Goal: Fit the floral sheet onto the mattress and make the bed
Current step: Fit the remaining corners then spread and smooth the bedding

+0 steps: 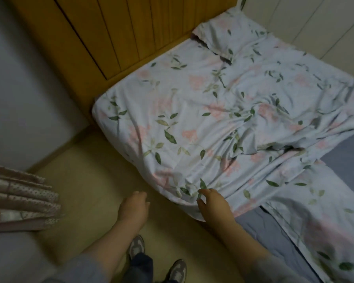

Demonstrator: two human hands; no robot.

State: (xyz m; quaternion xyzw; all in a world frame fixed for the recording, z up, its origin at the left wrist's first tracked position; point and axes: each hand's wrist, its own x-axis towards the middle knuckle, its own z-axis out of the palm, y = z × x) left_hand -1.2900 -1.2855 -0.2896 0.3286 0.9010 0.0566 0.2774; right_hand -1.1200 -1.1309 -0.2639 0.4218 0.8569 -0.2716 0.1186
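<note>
The floral sheet [212, 111], pale blue with pink flowers and green leaves, lies wrinkled over the mattress, and its near-left corner wraps down the side. Bare blue-grey mattress [343, 154] shows at the right and under the sheet's near edge. A pillow [229, 35] in the same floral print lies at the far end. My right hand [210, 203] is at the sheet's near corner, thumb and fingers pinching a fold of fabric. Above the floor just left of that corner hangs my left hand [134, 207], fingers loosely curled and holding nothing.
A wooden panelled wall [114, 33] runs along the bed's far-left side. White panels [315, 21] stand behind the bed at the right. A folded pink dotted cloth [18, 199] lies at the left. My shoes [157, 260] stand on the beige floor [90, 176].
</note>
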